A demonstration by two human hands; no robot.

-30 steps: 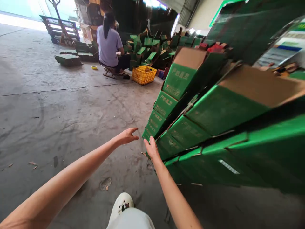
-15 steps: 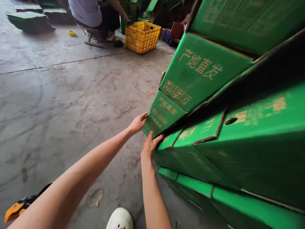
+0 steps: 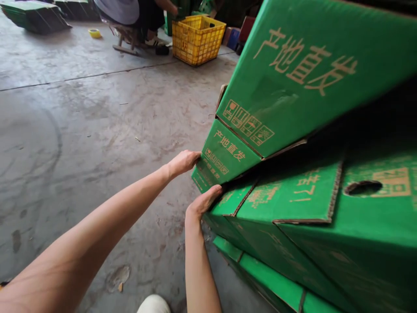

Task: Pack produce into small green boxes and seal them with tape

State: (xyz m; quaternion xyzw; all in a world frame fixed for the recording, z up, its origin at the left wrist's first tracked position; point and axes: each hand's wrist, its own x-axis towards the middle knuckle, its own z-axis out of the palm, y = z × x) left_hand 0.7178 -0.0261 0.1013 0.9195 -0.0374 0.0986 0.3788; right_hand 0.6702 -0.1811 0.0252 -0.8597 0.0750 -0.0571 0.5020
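Observation:
A leaning stack of green cardboard boxes with tan Chinese lettering narrows away from me towards the floor. My left hand is closed on the left edge of a low green cardboard box in it. At the near right edge of the same stack, my right hand has its thumb along the gap; its other fingers are hidden between this stack and the neighbouring one. Just right of that hand lies a second row of green boxes, with flaps and an oval hand hole.
A person sits on a low stool at the back, one hand near a yellow crate. A tape roll and flat green cardboard are on the concrete floor. My white shoe shows below.
The stack's upper box looks larger and nearer, and the dark gap beside it is wider. My right hand's fingers have slipped out of sight into the gap. My left hand keeps its hold.

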